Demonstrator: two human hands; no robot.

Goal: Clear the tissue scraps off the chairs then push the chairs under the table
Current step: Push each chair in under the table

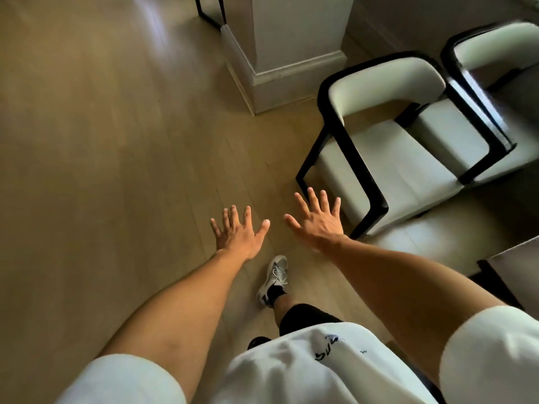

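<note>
A white cushioned chair with a black frame (388, 153) stands on the floor at the right. A second chair of the same kind (501, 62) stands beside it, farther right and partly cut off. I see no tissue scraps on either seat. My left hand (237, 233) is stretched out over the floor, palm down, fingers spread, holding nothing. My right hand (318, 220) is also spread and empty, just left of the near chair's front leg and apart from it. A dark table corner (513, 263) shows at the right edge.
A white pillar with a baseboard (280, 62) stands behind the chairs at top centre. A black frame leg (210, 13) shows at the top. Pale wood floor (102, 141) spreads to the left. My shoe (274, 278) is on the floor below my hands.
</note>
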